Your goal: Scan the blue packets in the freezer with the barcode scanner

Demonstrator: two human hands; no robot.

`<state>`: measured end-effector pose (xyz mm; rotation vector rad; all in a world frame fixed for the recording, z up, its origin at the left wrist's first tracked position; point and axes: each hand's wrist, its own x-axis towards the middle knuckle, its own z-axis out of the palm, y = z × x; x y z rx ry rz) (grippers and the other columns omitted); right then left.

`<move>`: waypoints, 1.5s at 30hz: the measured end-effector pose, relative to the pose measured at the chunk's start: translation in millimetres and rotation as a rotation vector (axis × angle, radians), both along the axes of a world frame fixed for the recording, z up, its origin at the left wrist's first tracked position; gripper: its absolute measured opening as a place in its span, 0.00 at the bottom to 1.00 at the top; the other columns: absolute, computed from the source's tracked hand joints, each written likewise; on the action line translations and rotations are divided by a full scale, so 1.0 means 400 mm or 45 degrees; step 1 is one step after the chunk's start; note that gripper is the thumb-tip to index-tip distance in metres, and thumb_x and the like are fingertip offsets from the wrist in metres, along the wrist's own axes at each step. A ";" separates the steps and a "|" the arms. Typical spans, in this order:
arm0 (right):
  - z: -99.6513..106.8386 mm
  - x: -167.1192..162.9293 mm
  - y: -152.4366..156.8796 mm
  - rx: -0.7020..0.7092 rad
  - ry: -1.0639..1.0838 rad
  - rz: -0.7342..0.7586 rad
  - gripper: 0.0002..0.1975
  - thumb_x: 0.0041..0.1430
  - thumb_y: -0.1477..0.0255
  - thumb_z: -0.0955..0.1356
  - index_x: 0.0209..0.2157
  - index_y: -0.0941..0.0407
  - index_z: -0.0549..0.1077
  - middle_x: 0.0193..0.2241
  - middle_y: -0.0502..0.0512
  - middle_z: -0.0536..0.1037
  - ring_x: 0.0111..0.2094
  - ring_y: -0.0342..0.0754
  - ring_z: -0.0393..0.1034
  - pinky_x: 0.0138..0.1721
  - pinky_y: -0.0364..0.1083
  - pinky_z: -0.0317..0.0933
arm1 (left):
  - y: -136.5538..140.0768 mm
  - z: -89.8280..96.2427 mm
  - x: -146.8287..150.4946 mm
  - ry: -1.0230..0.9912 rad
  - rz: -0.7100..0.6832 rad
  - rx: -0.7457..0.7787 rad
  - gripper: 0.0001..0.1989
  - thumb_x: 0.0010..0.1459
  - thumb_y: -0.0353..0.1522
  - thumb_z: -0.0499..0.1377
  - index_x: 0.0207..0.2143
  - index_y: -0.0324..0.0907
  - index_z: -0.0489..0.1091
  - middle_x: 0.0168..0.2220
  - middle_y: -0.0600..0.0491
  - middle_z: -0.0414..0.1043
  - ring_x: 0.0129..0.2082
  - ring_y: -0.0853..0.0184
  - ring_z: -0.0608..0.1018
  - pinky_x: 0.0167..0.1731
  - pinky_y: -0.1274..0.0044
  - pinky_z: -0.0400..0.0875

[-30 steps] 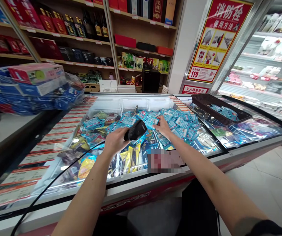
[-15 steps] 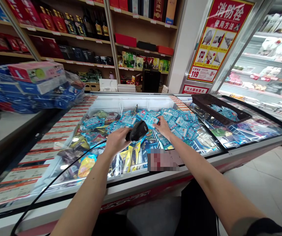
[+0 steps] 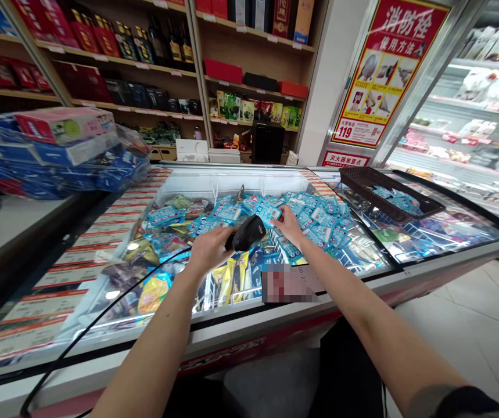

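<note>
My left hand [image 3: 209, 248] is wrapped round a black barcode scanner [image 3: 249, 233], whose head points right over the glass-topped freezer [image 3: 162, 348]. Between the fingers and thumb of my right hand [image 3: 288, 225] is the edge of a light-blue packet [image 3: 268, 213], its barcode label near the thumb. The scanner's head is close to this packet but apart from it. Many similar blue packets [image 3: 319, 217] lie spread around and beyond my right hand. Under the scanner, yellow ice cream wrappers [image 3: 227, 280] show in the freezer.
A brown tray [image 3: 388, 200] with several blue packets rests on the freezer's right side. The scanner's black cable [image 3: 114, 307] runs across the left glass. Plastic-wrapped blue boxes [image 3: 66, 157] are piled at left. Stocked shelves [image 3: 144, 67] stand behind.
The scanner and my left hand have shifted very slightly to the right. My right hand stays on the same packet.
</note>
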<state>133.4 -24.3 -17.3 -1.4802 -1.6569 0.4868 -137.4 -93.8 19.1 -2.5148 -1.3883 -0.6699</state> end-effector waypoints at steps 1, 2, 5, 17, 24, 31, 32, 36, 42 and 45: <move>0.000 0.000 0.000 0.003 -0.003 -0.001 0.20 0.50 0.64 0.67 0.44 0.53 0.61 0.27 0.45 0.69 0.29 0.46 0.67 0.36 0.47 0.63 | 0.000 0.000 0.000 -0.004 0.002 -0.001 0.17 0.52 0.35 0.53 0.45 0.45 0.70 0.41 0.50 0.76 0.40 0.60 0.76 0.31 0.74 0.64; 0.001 0.000 -0.001 0.003 -0.005 0.000 0.20 0.50 0.64 0.67 0.44 0.53 0.61 0.27 0.45 0.69 0.29 0.46 0.67 0.35 0.47 0.63 | -0.001 0.001 0.001 -0.008 0.003 0.002 0.17 0.52 0.35 0.53 0.45 0.45 0.70 0.41 0.50 0.76 0.40 0.60 0.76 0.31 0.74 0.64; 0.005 -0.001 -0.005 0.000 -0.013 0.004 0.20 0.50 0.64 0.67 0.45 0.54 0.61 0.27 0.45 0.69 0.29 0.46 0.68 0.36 0.47 0.63 | -0.001 0.002 0.002 -0.014 0.005 0.005 0.17 0.52 0.35 0.53 0.45 0.45 0.69 0.41 0.49 0.75 0.40 0.60 0.76 0.31 0.74 0.65; 0.013 -0.001 -0.007 -0.032 0.041 0.039 0.23 0.49 0.66 0.67 0.48 0.54 0.60 0.27 0.45 0.69 0.28 0.46 0.68 0.34 0.47 0.65 | 0.003 0.004 -0.005 -0.011 0.033 -0.010 0.18 0.52 0.35 0.53 0.47 0.46 0.68 0.42 0.50 0.75 0.42 0.60 0.76 0.32 0.75 0.65; 0.061 0.007 -0.005 -0.147 0.238 0.090 0.28 0.49 0.70 0.67 0.53 0.54 0.57 0.26 0.46 0.70 0.21 0.46 0.69 0.26 0.47 0.65 | 0.016 0.003 -0.035 0.013 0.201 0.018 0.18 0.53 0.36 0.53 0.47 0.46 0.68 0.42 0.48 0.74 0.44 0.58 0.75 0.33 0.73 0.66; 0.095 0.066 0.015 0.033 -0.162 -0.219 0.23 0.51 0.74 0.66 0.50 0.56 0.62 0.29 0.51 0.72 0.28 0.49 0.71 0.35 0.49 0.65 | 0.028 0.000 -0.046 0.066 0.229 0.005 0.17 0.54 0.35 0.52 0.47 0.46 0.67 0.42 0.49 0.74 0.46 0.58 0.73 0.34 0.73 0.66; 0.101 0.076 0.015 0.081 -0.269 -0.265 0.23 0.51 0.74 0.66 0.50 0.57 0.63 0.30 0.53 0.73 0.32 0.51 0.71 0.38 0.50 0.64 | 0.032 -0.001 -0.047 0.075 0.230 0.002 0.17 0.54 0.35 0.52 0.47 0.46 0.67 0.42 0.49 0.74 0.46 0.58 0.73 0.34 0.73 0.66; 0.122 0.099 0.003 0.098 -0.554 -0.377 0.21 0.53 0.75 0.66 0.50 0.61 0.63 0.35 0.60 0.73 0.41 0.55 0.69 0.45 0.52 0.61 | 0.047 -0.009 -0.052 0.101 0.202 0.020 0.18 0.55 0.35 0.53 0.48 0.46 0.66 0.42 0.49 0.74 0.46 0.58 0.73 0.35 0.72 0.66; 0.141 0.077 -0.023 0.157 -0.714 -0.526 0.19 0.55 0.74 0.67 0.49 0.62 0.66 0.49 0.70 0.66 0.50 0.60 0.61 0.48 0.54 0.58 | 0.051 -0.006 -0.069 0.053 0.260 0.063 0.17 0.55 0.36 0.53 0.47 0.46 0.66 0.42 0.48 0.74 0.46 0.58 0.73 0.35 0.72 0.65; 0.141 0.028 -0.028 0.211 -0.812 -0.290 0.15 0.59 0.72 0.64 0.47 0.61 0.69 0.45 0.68 0.70 0.50 0.59 0.60 0.51 0.55 0.55 | 0.048 0.002 -0.087 -0.057 0.397 0.094 0.17 0.56 0.37 0.53 0.48 0.45 0.66 0.43 0.48 0.74 0.47 0.58 0.72 0.36 0.72 0.65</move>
